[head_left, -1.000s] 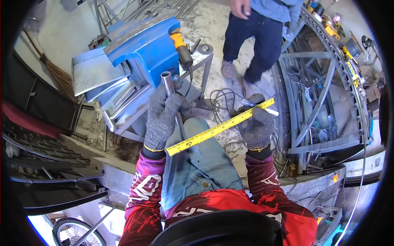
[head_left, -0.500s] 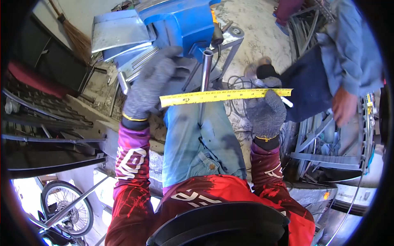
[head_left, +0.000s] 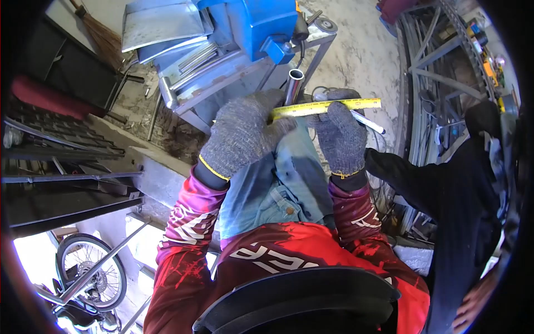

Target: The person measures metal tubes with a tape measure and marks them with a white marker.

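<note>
My left hand [head_left: 242, 131], in a grey knit glove, is closed at the left end of a yellow measuring tape [head_left: 317, 107]. The tape's stretched blade lies across the front of an upright shiny metal tube [head_left: 294, 88], close to the tube's open top. In a matching glove, my right hand [head_left: 344, 136] pinches the blade nearer its right end. A white marker [head_left: 368, 122] also sits in that hand, pointing out to the lower right. The tube's lower part is hidden behind my hands and the tape.
Ahead stands a metal bench [head_left: 208, 75] with a blue machine [head_left: 261, 28], sheet-metal trays [head_left: 161, 25] and short tubes. Metal frames [head_left: 439, 61] stand at the right. A person in dark clothing [head_left: 461, 189] is close on my right. A motorcycle wheel [head_left: 92, 273] shows lower left.
My left hand has moved right and closed on the tape's left end, near the tube. My right hand has shifted slightly left with tape and marker. The person at the right has changed position.
</note>
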Motion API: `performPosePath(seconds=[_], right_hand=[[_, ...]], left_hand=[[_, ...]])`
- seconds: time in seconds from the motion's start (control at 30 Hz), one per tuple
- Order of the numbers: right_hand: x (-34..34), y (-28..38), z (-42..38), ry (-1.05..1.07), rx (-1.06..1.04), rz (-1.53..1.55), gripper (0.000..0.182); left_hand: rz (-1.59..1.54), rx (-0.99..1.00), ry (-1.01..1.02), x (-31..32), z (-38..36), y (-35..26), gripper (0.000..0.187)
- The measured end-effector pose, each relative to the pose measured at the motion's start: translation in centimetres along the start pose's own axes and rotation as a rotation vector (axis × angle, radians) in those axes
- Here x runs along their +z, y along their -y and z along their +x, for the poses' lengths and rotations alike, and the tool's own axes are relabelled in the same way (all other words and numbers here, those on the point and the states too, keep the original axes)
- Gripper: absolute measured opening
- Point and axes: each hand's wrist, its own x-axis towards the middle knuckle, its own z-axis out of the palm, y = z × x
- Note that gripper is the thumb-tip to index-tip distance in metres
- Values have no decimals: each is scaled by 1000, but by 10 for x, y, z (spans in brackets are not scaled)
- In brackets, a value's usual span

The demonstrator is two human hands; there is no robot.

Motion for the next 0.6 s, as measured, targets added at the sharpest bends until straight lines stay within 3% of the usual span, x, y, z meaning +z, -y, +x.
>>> performPosePath(seconds=[0.1, 0.17, 0.23, 0.3, 0.43, 0.5, 0.57, 0.6], right_hand=[[-21, -8, -5, -44, 50, 40, 21], [-15, -4, -4, 62, -46, 5, 19], [-19, 5, -11, -6, -2, 72, 18], [-54, 4, -6, 144, -88, 191, 23], [-71, 5, -4, -77, -43, 183, 34], [-73, -13, 3, -52, 19, 172, 40], [-40, -39, 2, -56, 165, 226, 33], [-21, -46, 2, -132, 249, 75, 28]], left_hand=[[-81, 84, -66, 26, -1, 8, 30], [-97, 85, -105, 37, 4, 13, 27], [-151, -12, -79, 39, 9, 18, 26], [-120, -31, -85, 38, 9, 24, 25], [-106, -53, -103, 39, 7, 27, 26], [-125, -42, -163, 39, 8, 28, 28], [-142, -12, -240, 36, 12, 31, 27], [-127, 2, -290, 34, 15, 33, 26]])
